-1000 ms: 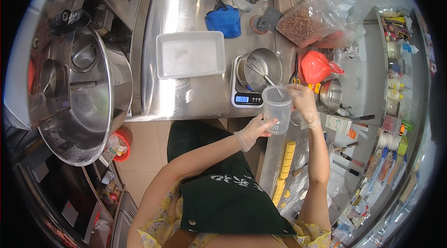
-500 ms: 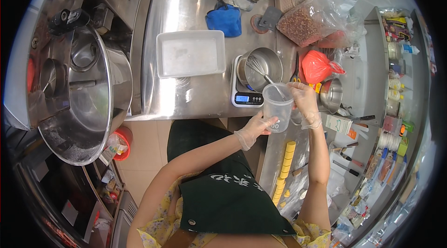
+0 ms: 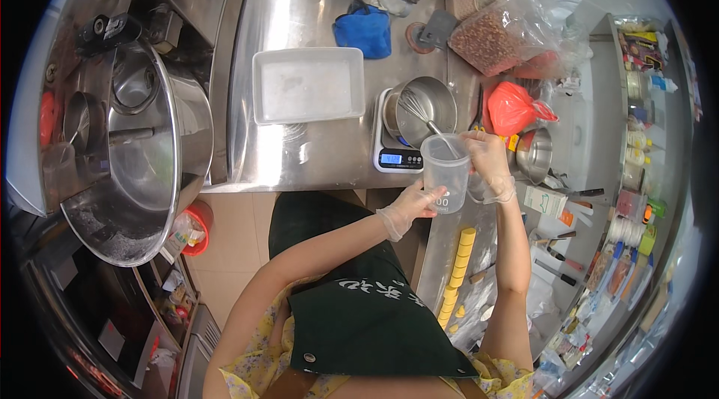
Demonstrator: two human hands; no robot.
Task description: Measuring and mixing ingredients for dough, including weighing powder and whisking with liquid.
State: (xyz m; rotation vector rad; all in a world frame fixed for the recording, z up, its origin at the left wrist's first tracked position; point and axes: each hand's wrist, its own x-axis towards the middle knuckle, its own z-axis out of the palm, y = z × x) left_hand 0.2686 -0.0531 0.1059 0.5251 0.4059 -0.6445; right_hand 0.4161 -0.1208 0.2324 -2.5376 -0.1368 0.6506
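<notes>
In front of me my left hand (image 3: 410, 209), in a clear glove, is wrapped round the lower side of a clear plastic measuring jug (image 3: 447, 188). My gloved right hand (image 3: 488, 155) is closed at the jug's upper right side, by its rim; its fingertips are partly hidden. Just beyond the jug, a steel mixing bowl (image 3: 442, 103) rests on a white digital kitchen scale (image 3: 383, 167) with a lit display. A balloon whisk (image 3: 413, 105) leans in the bowl, its handle pointing toward the jug. What the jug contains, if anything, I cannot make out.
A white rectangular tray (image 3: 307, 86) lies left of the scale, with a blue cloth bundle (image 3: 362, 32) behind it. A red plastic bag (image 3: 515, 108) and another steel bowl (image 3: 535, 155) stand right. A large steel mixer bowl (image 3: 196, 129) is far left. Yellow cylinders (image 3: 463, 253) line the right counter.
Both hands hold the jug in nearly the same place, with it tilted much as before. The digits on the scale's display look different. The whole view has shifted very slightly.
</notes>
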